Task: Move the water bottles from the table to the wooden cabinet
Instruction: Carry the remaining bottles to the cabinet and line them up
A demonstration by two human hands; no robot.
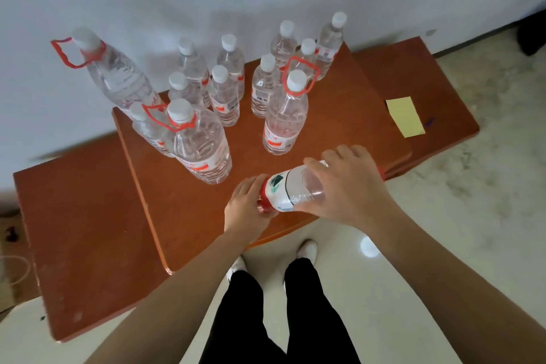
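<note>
No text, brand name or number is legible anywhere; blur and resolution are too poor. Held bottle (291, 190), lying sideways: white label with a green graphic and a red band at the cap end, characters not resolved. Small bottle (261, 83), centre-right of the group: white patch with a barcode (261, 99), digits unreadable. Large handled bottle (285, 124): red-and-white label near the base, red marks that are possibly characters. Near large bottle (204, 148): red label strip low on the body, no print resolved. Yellow note (404, 117): no writing seen. Small purple mark (430, 121) beside it on the wooden surface (449, 115), shape unclear.
</note>
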